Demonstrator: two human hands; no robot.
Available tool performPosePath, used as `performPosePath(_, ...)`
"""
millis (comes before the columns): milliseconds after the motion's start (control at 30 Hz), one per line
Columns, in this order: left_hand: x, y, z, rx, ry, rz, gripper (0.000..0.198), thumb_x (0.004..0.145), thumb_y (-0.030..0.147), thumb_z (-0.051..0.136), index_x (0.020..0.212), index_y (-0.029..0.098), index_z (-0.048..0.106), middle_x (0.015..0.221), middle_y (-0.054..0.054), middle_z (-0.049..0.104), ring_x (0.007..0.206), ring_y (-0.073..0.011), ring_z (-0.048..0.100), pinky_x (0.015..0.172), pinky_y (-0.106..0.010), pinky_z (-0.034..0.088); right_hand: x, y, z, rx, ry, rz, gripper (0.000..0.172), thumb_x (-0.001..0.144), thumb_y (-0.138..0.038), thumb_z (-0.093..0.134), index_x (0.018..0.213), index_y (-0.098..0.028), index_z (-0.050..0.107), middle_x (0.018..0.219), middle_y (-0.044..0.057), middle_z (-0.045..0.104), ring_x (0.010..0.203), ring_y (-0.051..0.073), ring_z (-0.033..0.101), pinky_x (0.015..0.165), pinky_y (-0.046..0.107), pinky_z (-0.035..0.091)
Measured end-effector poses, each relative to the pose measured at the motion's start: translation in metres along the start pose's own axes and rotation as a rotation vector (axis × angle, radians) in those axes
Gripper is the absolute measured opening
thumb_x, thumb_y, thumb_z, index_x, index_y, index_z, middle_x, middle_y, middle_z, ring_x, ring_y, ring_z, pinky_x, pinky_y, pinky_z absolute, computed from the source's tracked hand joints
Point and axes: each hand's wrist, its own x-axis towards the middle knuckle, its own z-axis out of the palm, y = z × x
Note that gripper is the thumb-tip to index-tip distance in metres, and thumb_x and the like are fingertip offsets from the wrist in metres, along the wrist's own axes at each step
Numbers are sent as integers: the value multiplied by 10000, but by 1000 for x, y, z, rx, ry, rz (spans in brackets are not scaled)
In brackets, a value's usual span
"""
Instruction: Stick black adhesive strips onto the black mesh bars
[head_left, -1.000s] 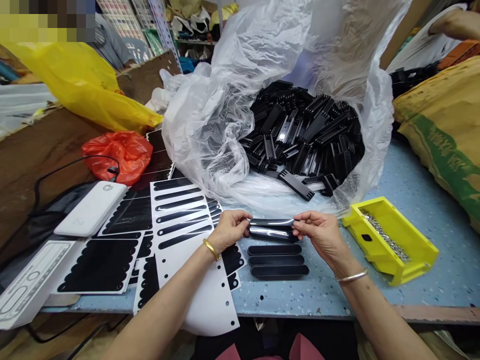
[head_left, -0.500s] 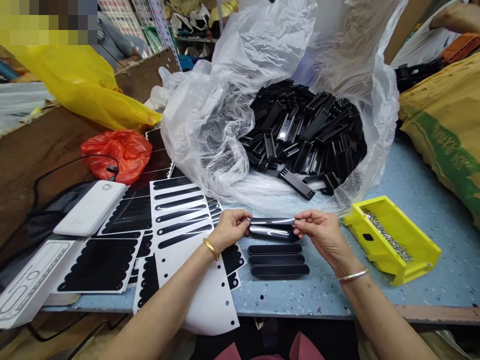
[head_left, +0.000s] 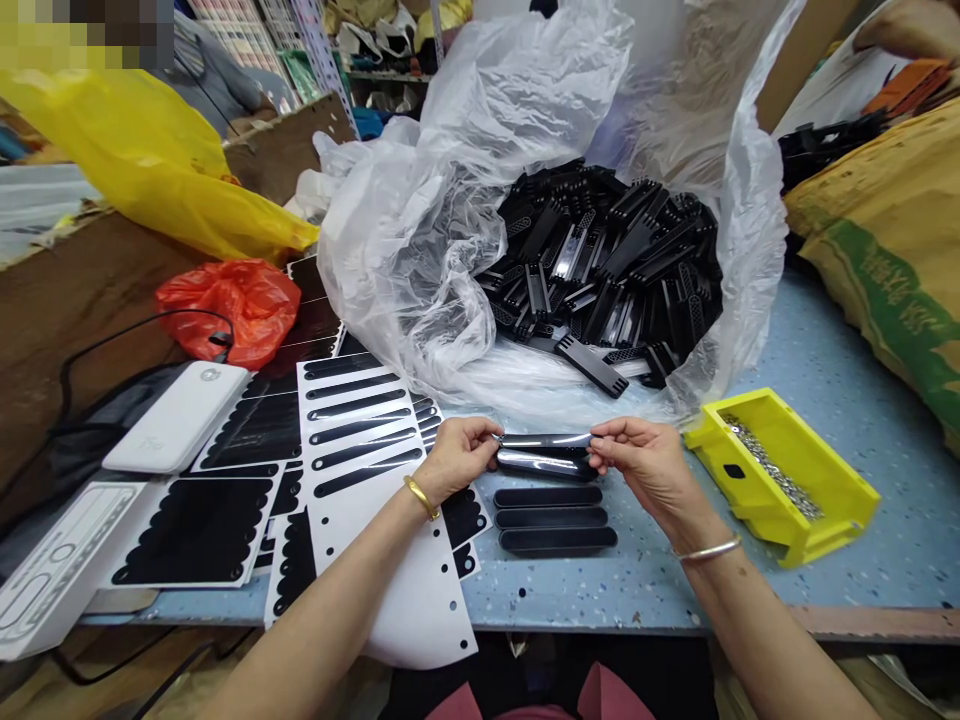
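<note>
My left hand [head_left: 461, 456] pinches the left end of a glossy black adhesive strip [head_left: 546, 441], and my right hand [head_left: 639, 462] pinches its right end. It stretches level between them, just above a shiny black bar [head_left: 541, 461] whose ends lie close to my fingers. Whether the strip touches the bar, I cannot tell. Nearer to me, three black bars with rounded ends [head_left: 556, 518] lie in a row on the speckled blue table [head_left: 577, 595]. Left of my hands, partly under my left forearm, is a white backing sheet [head_left: 405, 600] with several black strips on it.
A clear plastic bag [head_left: 420, 250] full of black plastic parts [head_left: 600, 270] stands behind my hands. The yellow bin [head_left: 832, 490] at right holds small metal pieces. Left are a white power bank [head_left: 176, 415] and a red bag [head_left: 232, 310]. People sit beyond.
The view has shifted slightly. Both hands keep their pinch on the strip, with hardly any movement of strip or bar.
</note>
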Motion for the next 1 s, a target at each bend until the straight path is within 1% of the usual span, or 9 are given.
performPosePath(233,0,-2,-1,-4,-9,15,154,675,129,619,813,134,686,538,26,613,472,-121,605,453,-200,436,0,1,1,7,-3,13,280,520,-264,896,683,-143,704,531,30,665,473,141,622,419,218,473)
performPosePath(467,0,0,-1,0,-6,14,149,672,143,623,805,139,690,528,26,618,467,-118,600,445,-195,438,0,4,3,-65,10,-21,269,539,-274,887,684,-144,701,510,30,658,459,150,616,388,223,465)
performPosePath(600,0,1,-1,-5,-18,8,143,694,171,621,813,142,695,552,16,638,470,-109,595,434,-184,434,-1,5,3,-105,21,-37,267,539,-272,886,684,-147,700,495,25,656,434,140,603,374,215,452)
performPosePath(833,-1,5,1,16,2,21,108,729,228,623,767,151,687,548,22,618,446,-97,566,414,-181,416,-2,6,2,-132,27,-54,261,550,-279,877,688,-147,699,487,18,651,424,139,598,370,214,436)
performPosePath(1000,-1,5,2,39,14,2,113,745,232,610,780,152,682,543,19,609,460,-108,583,406,-179,413,-1,6,2,-136,30,-48,273,538,-289,884,679,-146,698,487,20,650,426,134,596,374,208,433)
